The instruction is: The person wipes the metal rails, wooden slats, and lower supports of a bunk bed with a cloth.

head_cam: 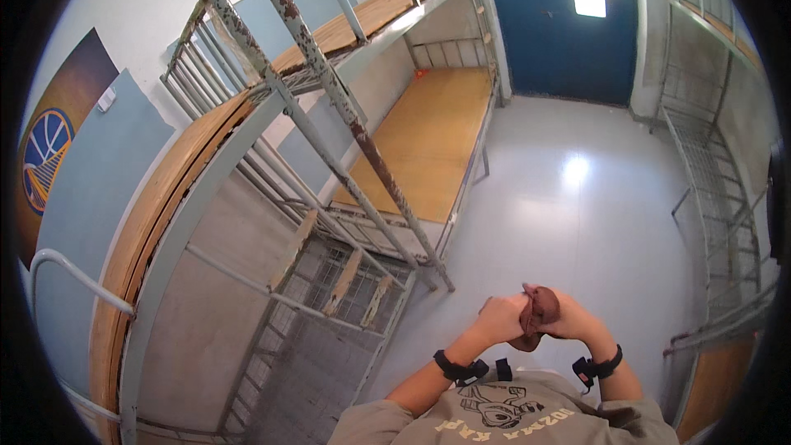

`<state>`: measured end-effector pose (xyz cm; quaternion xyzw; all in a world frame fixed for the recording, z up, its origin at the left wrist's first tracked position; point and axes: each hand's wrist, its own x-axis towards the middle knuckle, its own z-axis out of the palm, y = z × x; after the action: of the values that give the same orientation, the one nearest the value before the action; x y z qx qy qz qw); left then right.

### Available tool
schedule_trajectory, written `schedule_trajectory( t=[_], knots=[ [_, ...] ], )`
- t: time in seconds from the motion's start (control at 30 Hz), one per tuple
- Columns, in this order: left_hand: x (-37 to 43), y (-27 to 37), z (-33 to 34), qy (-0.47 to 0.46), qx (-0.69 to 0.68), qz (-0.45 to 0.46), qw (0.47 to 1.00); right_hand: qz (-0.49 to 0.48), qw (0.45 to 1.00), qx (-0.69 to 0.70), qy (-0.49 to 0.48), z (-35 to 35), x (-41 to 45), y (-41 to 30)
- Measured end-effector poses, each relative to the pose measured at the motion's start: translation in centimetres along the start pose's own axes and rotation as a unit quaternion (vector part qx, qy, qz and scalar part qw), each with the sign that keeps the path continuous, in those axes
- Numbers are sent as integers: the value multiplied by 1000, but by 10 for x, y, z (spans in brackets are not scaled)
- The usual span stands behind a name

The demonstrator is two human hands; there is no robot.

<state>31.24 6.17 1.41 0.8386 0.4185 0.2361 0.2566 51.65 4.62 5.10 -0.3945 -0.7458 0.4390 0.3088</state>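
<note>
A crumpled reddish-brown cloth (545, 304) is bunched between my two hands, in front of my chest. My left hand (503, 319) grips its one side, with the fingers closed on the fabric. On the other side my right hand (565, 318) holds it too, its fingers partly covered by the cloth. Part of the cloth hangs just below the hands. A black strap with a small device sits around each wrist. Whether the cloth is a rag or a garment, I cannot tell.
Metal bunk beds with peeling paint stand at the left, with wooden boards (426, 136) and a ladder (346, 281). Along the right are a bare metal bed frame (710, 191) and a wooden panel (717, 383). A blue door (556, 43) stands at the far end of the grey floor.
</note>
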Motion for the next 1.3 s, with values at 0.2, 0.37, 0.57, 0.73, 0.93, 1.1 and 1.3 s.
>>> schedule_trajectory(
  t=[0.2, 0.37, 0.57, 0.73, 0.93, 1.1, 1.3],
  knots=[
    [78, -33, -32, 41, -88, 32, 995, 109, 994, 22, -21, -73, 66, 31],
    [108, -109, -64, 104, -62, 19, 993, -25, 992, 42, 113, -111, 161, 72],
    [158, -203, -110, 138, -110, -203, 963, -97, 968, 161, 168, -151, 285, 76],
    [231, -202, -160, 101, -33, -97, 990, -69, 923, 202, 321, -183, 377, 116],
    [289, -178, -267, 100, -86, -117, 984, 53, 803, 567, 178, -253, 478, 110],
    [296, -119, -359, 388, -336, -110, 851, -162, 809, 560, 75, -251, 563, 7],
    [366, -96, -438, 681, 94, 275, 672, -515, 798, 308, -58, -211, 671, -123]
  ],
)
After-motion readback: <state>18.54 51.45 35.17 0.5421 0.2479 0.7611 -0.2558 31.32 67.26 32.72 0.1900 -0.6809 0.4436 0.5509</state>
